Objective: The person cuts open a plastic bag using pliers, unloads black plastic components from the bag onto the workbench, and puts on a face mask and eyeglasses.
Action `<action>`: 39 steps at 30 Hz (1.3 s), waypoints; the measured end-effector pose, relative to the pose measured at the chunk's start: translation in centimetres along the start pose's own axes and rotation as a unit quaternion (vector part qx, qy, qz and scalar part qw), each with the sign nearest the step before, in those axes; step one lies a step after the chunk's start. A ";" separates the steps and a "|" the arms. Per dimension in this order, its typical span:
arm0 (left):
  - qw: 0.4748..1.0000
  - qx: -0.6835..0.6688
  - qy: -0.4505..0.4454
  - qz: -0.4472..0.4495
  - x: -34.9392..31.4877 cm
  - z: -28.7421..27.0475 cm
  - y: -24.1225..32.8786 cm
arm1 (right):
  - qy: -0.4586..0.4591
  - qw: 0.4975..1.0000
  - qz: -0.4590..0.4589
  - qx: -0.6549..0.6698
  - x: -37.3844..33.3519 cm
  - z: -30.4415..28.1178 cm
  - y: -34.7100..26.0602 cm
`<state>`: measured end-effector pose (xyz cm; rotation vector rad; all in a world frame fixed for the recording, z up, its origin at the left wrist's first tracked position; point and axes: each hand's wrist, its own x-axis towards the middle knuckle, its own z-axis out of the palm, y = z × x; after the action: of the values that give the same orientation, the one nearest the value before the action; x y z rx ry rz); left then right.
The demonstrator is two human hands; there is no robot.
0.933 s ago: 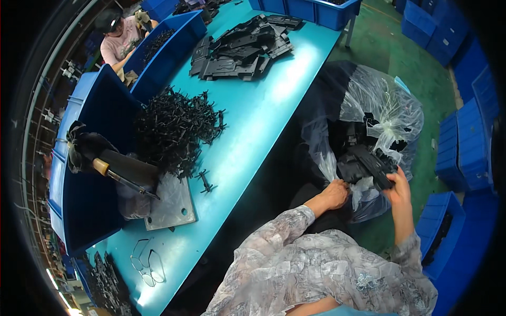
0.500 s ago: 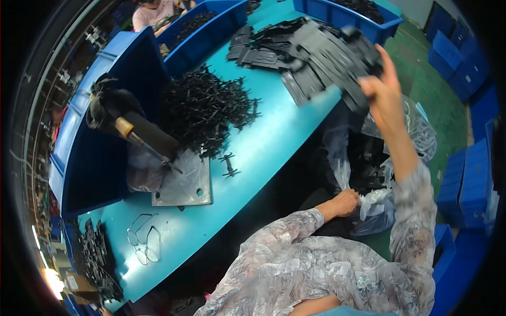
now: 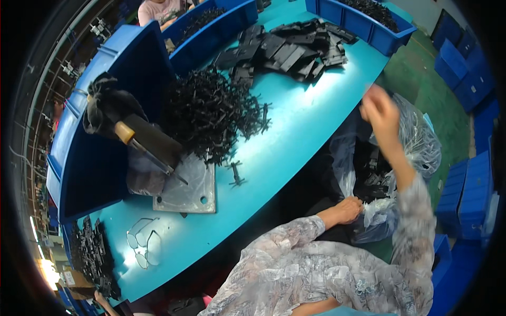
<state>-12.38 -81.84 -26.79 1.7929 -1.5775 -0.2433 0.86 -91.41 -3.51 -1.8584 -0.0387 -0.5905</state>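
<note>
My left hand (image 3: 347, 210) is closed on the gathered edge of a clear plastic bag (image 3: 345, 171), low beside the table's near edge. Black plastic parts (image 3: 373, 181) show inside the bag's mouth. Above that mouth, near the table edge, hangs my right hand (image 3: 380, 113), smeared by motion; its fingers look bent, and nothing can be made out in them. Flat black plastic plates (image 3: 287, 50) lie in a loose heap on the far part of the turquoise table (image 3: 274, 152).
A heap of spiky black parts (image 3: 203, 113) sits mid-table beside a large blue bin (image 3: 113, 131). A yellow-handled tool (image 3: 125, 131) leans over a metal plate (image 3: 187, 192). Eyeglasses (image 3: 142, 245) lie near the left end. Another blue bin (image 3: 369, 23) and a person (image 3: 158, 10) are at the far side.
My right hand has come down toward the bag, away from the black plates it was against. Those plates now lie in the far heap or are out of sight. My left hand keeps its grip.
</note>
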 end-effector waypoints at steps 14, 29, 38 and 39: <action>0.998 0.030 -0.046 0.020 0.7 -0.1 0.3 | -0.281 0.843 0.413 -0.198 -25.4 -11.3 19.8; 0.977 0.122 -0.177 -0.011 1.4 0.0 2.2 | -0.346 0.795 0.396 -0.302 -22.6 -6.2 19.7; 0.986 0.101 -0.131 -0.023 1.2 -0.2 1.5 | -0.420 0.757 0.398 -0.305 -20.8 -5.5 22.0; 0.986 0.102 -0.129 -0.028 1.1 -0.3 1.5 | -0.402 0.766 0.446 -0.229 -19.9 -6.4 20.7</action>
<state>-13.10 -82.68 -25.29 2.0305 -1.7882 -0.3653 -12.61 -99.70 -28.32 -2.1741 0.4428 0.9598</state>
